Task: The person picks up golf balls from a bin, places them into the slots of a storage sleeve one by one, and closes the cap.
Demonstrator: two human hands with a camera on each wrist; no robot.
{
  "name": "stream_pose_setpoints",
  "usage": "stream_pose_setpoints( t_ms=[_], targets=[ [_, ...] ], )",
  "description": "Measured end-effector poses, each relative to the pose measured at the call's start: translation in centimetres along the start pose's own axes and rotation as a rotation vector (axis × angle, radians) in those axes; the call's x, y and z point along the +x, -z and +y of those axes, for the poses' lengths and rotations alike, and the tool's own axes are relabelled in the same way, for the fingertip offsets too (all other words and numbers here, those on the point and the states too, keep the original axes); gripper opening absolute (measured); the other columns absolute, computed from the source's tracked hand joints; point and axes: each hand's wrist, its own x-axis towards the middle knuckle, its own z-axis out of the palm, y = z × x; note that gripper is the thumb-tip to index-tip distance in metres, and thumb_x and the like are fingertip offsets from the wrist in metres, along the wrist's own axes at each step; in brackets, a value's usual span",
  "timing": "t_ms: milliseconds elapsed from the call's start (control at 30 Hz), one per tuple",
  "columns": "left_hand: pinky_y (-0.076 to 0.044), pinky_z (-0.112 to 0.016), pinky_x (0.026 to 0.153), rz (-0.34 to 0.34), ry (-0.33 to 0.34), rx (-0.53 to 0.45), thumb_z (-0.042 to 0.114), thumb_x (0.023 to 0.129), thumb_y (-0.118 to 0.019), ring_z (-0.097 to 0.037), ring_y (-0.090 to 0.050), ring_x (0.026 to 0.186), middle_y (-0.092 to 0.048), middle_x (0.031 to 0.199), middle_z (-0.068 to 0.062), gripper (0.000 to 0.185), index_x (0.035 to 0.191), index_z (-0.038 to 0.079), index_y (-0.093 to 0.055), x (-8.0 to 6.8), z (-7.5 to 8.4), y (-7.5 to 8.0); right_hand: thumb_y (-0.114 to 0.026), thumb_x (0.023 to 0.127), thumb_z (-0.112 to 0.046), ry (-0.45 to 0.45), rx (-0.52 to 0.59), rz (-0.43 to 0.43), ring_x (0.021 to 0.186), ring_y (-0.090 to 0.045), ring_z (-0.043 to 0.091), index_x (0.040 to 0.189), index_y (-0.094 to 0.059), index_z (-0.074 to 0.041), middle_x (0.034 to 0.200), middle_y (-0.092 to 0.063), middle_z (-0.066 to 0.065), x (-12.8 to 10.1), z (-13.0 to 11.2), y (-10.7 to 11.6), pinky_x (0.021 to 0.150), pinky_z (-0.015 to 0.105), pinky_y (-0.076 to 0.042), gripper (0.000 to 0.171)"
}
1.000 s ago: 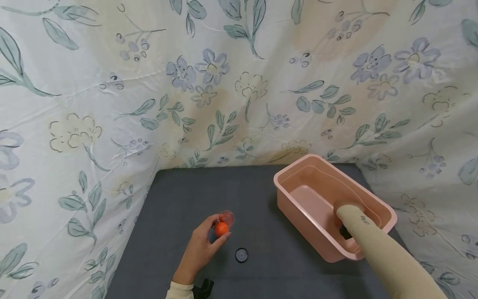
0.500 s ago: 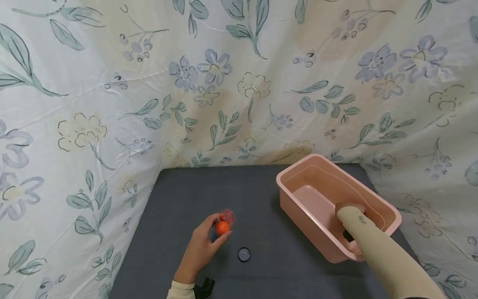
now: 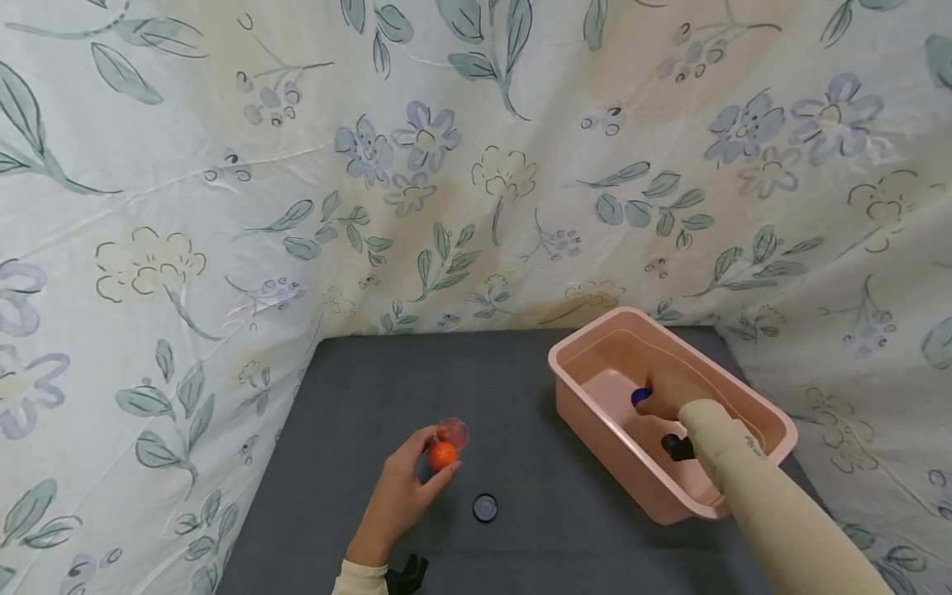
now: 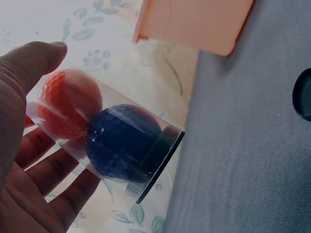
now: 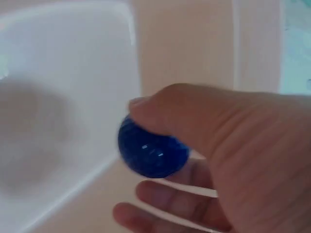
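My left hand (image 3: 405, 492) holds a clear tube (image 3: 446, 442) just above the dark grey table. In the left wrist view the tube (image 4: 73, 145) holds an orange ball (image 4: 65, 104) and a dark blue ball (image 4: 121, 141), with a black end piece (image 4: 158, 162) past them. My left hand's fingers (image 4: 34, 174) curl under it, thumb on top. My right hand (image 3: 667, 395) is inside the pink bin (image 3: 595, 430) and grips a blue ball (image 3: 640, 397). In the right wrist view the blue ball (image 5: 150, 153) sits between thumb and fingers (image 5: 194, 121).
A round black cap (image 3: 484, 506) lies on the table (image 3: 483, 388) right of my left hand. A small black object (image 3: 677, 447) shows in the bin beside my right sleeve. Floral cloth (image 3: 446, 165) walls in the table on three sides.
My right hand has lifted from the bin's near end and moved toward its middle, and the blue ball now shows in its fingers. The left hand and tube have stayed put.
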Motion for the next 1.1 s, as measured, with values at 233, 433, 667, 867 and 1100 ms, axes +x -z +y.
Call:
stream_pose_setpoints(
  t_ms=[233,433,667,867,1100],
  targets=[
    [-0.061,-0.036,0.089,-0.001,0.015,0.016,0.032,0.088,-0.085,-0.010,-0.069,0.110,-0.069,0.127,0.005,0.051,0.133,0.022,-0.062,-0.1,0.1,-0.1,-0.078,0.088,-0.022,0.092,-0.053,0.101,0.059,-0.050,0.021,0.080,-0.062,-0.008,0.067,-0.049,0.004,-0.8,-0.7,-0.2,0.056,0.031,-0.041,0.023],
    [-0.061,-0.036,0.090,0.002,0.010,0.019,0.031,0.088,-0.085,-0.011,-0.069,0.110,-0.069,0.126,0.004,0.051,0.133,0.021,-0.062,-0.2,0.2,-0.2,-0.079,0.090,-0.021,0.187,-0.009,0.182,0.071,-0.057,0.022,0.098,-0.067,-0.004,0.084,-0.062,0.009,-2.0,-2.6,0.2,0.061,0.032,-0.048,0.022],
    [-0.061,-0.036,0.089,-0.001,-0.007,0.031,0.033,0.089,-0.084,-0.011,-0.069,0.109,-0.069,0.126,0.004,0.051,0.133,0.019,-0.062,-0.1,0.2,-0.4,-0.076,0.095,-0.027,0.277,0.057,0.220,0.098,-0.067,0.030,0.122,-0.067,-0.004,0.113,-0.069,0.017,-3.6,-6.0,1.3,0.081,0.044,-0.061,0.037],
    [-0.061,-0.040,0.090,-0.018,0.001,0.006,0.034,0.092,-0.081,-0.010,-0.069,0.110,-0.069,0.126,0.003,0.048,0.133,0.020,-0.062,0.1,0.4,-0.4,-0.076,0.096,-0.030,0.316,0.091,0.232,0.107,-0.067,0.033,0.130,-0.064,-0.007,0.120,-0.067,0.014,-4.8,-8.8,1.5,0.086,0.047,-0.061,0.043],
    [-0.061,-0.035,0.089,-0.014,-0.014,0.014,0.034,0.091,-0.081,-0.008,-0.068,0.110,-0.069,0.126,0.005,0.048,0.133,0.022,-0.061,0.2,0.4,-0.4,-0.081,0.092,-0.022,0.463,0.136,0.268,0.100,-0.070,0.023,0.121,-0.073,-0.013,0.113,-0.073,0.003,-4.9,-11.2,0.2,0.090,0.048,-0.061,0.032]
  ],
)
